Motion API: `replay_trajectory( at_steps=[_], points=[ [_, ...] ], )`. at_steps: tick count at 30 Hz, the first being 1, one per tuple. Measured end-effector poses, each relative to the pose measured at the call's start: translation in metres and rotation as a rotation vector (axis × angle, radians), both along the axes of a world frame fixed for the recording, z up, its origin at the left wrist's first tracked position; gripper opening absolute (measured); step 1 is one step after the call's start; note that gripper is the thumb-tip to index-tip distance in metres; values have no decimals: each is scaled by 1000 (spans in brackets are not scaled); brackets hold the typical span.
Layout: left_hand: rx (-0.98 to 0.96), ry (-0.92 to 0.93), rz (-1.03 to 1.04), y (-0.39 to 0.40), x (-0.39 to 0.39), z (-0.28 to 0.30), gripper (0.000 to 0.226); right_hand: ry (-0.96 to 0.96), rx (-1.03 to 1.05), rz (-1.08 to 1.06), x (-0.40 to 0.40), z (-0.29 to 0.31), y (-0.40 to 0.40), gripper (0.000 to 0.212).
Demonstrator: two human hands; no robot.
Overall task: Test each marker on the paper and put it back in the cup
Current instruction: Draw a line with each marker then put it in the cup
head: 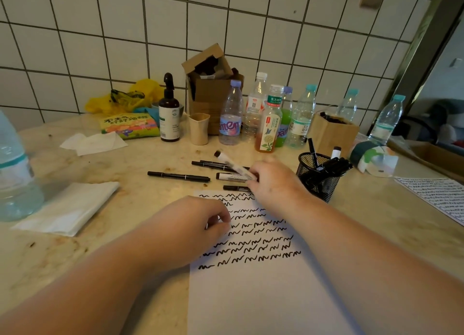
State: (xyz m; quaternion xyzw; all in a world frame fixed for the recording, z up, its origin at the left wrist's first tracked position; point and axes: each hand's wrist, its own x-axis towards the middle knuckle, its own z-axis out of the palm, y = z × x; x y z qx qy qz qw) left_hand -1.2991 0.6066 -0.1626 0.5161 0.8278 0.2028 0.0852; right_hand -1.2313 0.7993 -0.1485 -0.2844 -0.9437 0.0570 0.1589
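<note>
A white sheet of paper [263,297] lies in front of me, its upper half covered in rows of black squiggles. My right hand [273,184] grips a white marker [231,164] with a black cap, lifted and pointing up-left above the paper's top edge. My left hand [198,221] rests with curled fingers on the paper's left edge; what it holds, if anything, is hidden. Several black markers [178,176] lie loose on the table beyond the paper. A black mesh cup [319,181] to the right holds several markers.
Several plastic bottles [231,113] and a juice bottle [267,126] stand at the back with cardboard boxes [208,93], a spray bottle [169,113] and a beige cup [199,128]. A water bottle [15,173] and tissues [67,209] sit left. Another scribbled sheet [439,196] lies far right.
</note>
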Motion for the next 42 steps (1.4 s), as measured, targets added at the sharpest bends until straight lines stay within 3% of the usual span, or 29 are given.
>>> replay_trajectory(
  at_steps=[2,7,13,22,25,31,35,42],
  points=[
    [18,-5,3,-1,0,1,17,136,-162,41,20,12,-14,17],
    [59,-44,4,-2,1,4,19,393,-1017,168,69,18,-42,8],
    [116,-106,-20,-1,9,7,24,570,-1326,245,81,-7,-48,20],
    [142,-70,-64,-1,13,10,19,575,-1242,374,79,-15,-55,20],
    [150,-49,-82,-1,15,13,15,648,-1261,391,80,-13,-55,29],
    [-65,-23,-195,-5,13,22,31,616,-1108,431,80,-12,-54,19],
    [-112,-179,-264,-12,5,25,34,575,-1070,501,82,-10,-56,19],
    [-166,-701,-465,-19,-2,30,33,599,-1023,576,81,-7,-63,18]
  ],
)
